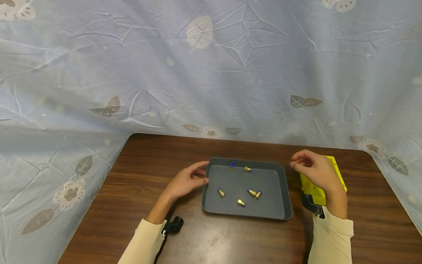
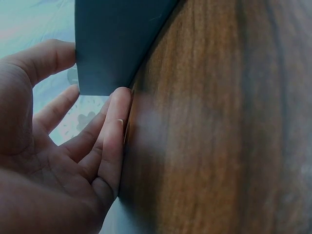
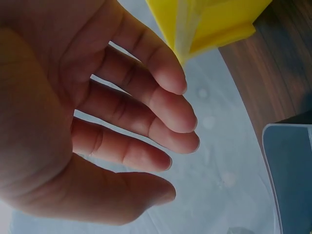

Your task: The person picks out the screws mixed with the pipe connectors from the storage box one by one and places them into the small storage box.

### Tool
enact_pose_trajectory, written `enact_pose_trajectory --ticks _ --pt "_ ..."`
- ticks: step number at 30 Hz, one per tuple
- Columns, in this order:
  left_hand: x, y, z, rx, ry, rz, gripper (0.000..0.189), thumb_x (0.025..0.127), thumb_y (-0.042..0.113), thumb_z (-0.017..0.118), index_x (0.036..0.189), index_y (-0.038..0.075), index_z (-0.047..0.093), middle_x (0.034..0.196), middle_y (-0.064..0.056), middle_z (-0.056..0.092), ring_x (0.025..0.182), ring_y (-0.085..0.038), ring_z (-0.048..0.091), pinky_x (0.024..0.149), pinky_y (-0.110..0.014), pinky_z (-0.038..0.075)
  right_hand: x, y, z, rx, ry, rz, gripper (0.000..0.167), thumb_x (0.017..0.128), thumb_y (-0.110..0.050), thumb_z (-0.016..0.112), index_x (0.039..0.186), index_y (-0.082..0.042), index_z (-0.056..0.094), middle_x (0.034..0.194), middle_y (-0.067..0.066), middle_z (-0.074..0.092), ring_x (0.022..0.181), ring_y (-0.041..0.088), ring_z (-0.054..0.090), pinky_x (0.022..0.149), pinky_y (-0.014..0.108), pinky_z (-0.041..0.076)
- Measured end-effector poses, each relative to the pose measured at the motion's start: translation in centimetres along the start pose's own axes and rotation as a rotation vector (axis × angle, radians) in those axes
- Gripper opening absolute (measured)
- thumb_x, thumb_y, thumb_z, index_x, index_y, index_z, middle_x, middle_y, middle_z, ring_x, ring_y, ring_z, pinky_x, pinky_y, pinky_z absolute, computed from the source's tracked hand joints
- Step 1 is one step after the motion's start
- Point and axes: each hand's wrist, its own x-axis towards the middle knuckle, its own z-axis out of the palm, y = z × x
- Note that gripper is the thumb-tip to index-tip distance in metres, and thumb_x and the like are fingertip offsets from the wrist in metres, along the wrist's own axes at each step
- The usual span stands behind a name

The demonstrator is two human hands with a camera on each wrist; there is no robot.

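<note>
A grey rectangular tray [image 1: 270, 183] lies on the table, holding several brass push-in fittings [image 1: 241, 203] with blue collars, two of them side by side. My left hand [image 1: 185, 182] is at the tray's left side. In the left wrist view its thumb and a fingertip meet the outer tray wall [image 2: 117, 44], while the other fingers rest low by the tabletop. To the tray's right, my right hand [image 1: 314, 170] hovers partly over a yellow bin [image 1: 337, 172]. Its fingers [image 3: 161, 109] are loosely bent, with nothing between them and the thumb.
Dark wood-grain table [image 1: 148, 157] has a rounded back edge. Behind it hangs a pale patterned curtain [image 1: 211, 91]. Black wrist cameras [image 1: 174, 224] are strapped to both forearms. The yellow bin is partly hidden behind the right hand and wrist.
</note>
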Motion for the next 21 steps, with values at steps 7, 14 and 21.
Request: enact_pose_trajectory --ticks 7,14,21 --pt "0.0 -0.1 0.0 -0.002 -0.001 -0.001 0.068 0.101 0.026 0.08 0.164 0.024 0.055 0.137 -0.012 0.071 0.109 -0.024 0.072 0.093 -0.048 0.055 0.2 -0.6 0.3 0.021 -0.049 -0.02 0.021 0.101 -0.014 0.079 0.12 -0.005 0.075 0.101 0.004 0.078 0.087 0.013 0.068 0.076 0.025 0.053" --pt "0.0 0.1 0.0 0.002 -0.001 -0.002 0.068 0.101 0.026 0.081 0.164 0.024 0.055 0.137 -0.013 0.071 0.11 -0.024 0.072 0.093 -0.048 0.056 0.6 -1.0 0.8 0.05 -0.069 -0.039 0.021 0.102 -0.012 0.079 0.12 -0.003 0.074 0.1 0.004 0.078 0.088 0.017 0.069 0.078 0.025 0.054" --pt "0.0 -0.1 0.0 0.01 0.005 -0.004 0.067 0.101 0.027 0.081 0.163 0.026 0.056 0.135 -0.011 0.072 0.109 -0.024 0.071 0.092 -0.047 0.056 1.1 -1.5 1.7 0.064 -0.105 -0.053 0.023 0.1 -0.009 0.079 0.12 -0.001 0.073 0.099 0.003 0.078 0.084 0.019 0.069 0.076 0.026 0.054"
